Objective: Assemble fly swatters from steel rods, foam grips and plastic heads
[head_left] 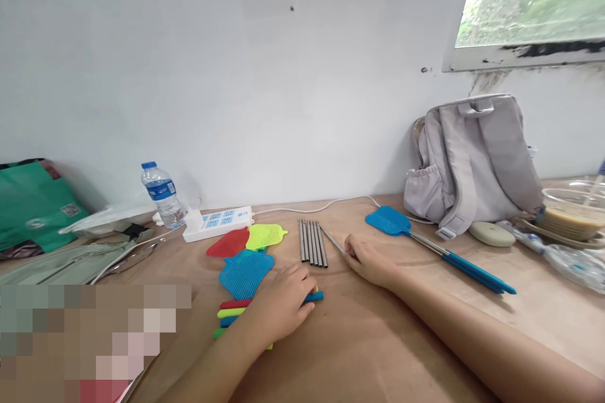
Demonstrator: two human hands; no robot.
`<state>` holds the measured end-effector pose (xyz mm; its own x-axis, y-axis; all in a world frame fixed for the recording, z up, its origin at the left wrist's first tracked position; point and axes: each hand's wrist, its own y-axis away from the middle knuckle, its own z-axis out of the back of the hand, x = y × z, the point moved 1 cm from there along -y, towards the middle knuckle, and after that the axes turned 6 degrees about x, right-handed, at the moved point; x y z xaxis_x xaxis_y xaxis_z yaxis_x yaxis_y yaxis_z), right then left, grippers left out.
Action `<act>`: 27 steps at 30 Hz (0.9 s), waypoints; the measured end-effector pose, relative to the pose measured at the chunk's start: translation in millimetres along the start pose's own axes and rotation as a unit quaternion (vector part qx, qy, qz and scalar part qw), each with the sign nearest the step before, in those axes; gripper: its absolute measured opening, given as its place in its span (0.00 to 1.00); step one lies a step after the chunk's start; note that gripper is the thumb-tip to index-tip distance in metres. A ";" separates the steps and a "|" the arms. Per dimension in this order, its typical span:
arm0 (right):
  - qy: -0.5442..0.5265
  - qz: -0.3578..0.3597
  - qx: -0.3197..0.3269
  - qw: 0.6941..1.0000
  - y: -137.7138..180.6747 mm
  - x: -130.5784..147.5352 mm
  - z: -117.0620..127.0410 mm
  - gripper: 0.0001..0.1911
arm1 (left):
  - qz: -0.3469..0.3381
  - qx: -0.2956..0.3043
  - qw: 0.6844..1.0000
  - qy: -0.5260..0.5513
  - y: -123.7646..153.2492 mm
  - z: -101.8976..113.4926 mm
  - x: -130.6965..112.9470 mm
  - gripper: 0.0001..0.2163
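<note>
My left hand (287,302) is closed over a group of coloured plastic handles, with a blue handle (314,296) poking out between thumb and fingers. More handles, a red handle (234,304) among them, lie partly hidden under that hand and wrist. My right hand (366,259) pinches a thin metal rod (331,237), which slants toward several similar metal rods (312,244) lying side by side. Beyond my left hand are loose fly swatter heads: a blue head (246,274), a red head (229,244) and a yellow head (265,237), overlapping a mostly hidden green one.
Right of my hands lies a blue fly swatter (388,220) with metal shaft and blue handle. A grey backpack (477,157), beige oval object (491,234) and drink cup (571,217) stand farther right. A power strip (220,223), water bottle (162,192) and green bag (38,204) are left.
</note>
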<state>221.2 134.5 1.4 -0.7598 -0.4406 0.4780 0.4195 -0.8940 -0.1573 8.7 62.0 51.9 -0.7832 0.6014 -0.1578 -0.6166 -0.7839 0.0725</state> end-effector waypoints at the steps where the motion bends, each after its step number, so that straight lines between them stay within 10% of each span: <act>1: -0.049 0.007 -0.012 0.999 -0.4 -3.2 0.7 0.02 | -0.002 -0.001 1.000 -0.003 -0.3 -0.8 -0.4 0.06; 7: -0.422 -0.066 -0.102 0.899 -6.1 -12.5 0.6 0.14 | -0.024 0.031 0.999 0.012 0.4 -1.3 -8.8 0.02; 16: -0.646 -0.001 -0.108 0.756 2.3 36.2 27.8 0.13 | -0.015 0.028 0.984 0.177 10.6 16.1 -22.9 0.06; 21: -0.633 0.103 -0.009 0.767 26.0 78.2 66.1 0.04 | -0.009 -0.032 0.963 0.267 17.6 35.9 -42.3 0.05; 27: -0.461 0.167 0.064 0.869 45.9 98.1 69.2 0.07 | -0.036 -0.009 0.942 0.334 17.3 32.8 -47.4 0.06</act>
<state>200.3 55.8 100.9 0.1122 -0.3682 0.9230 0.6376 -0.6858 -0.3510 32.5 25.0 93.0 -0.5108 0.4269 -0.7462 -0.6602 -0.7508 0.0225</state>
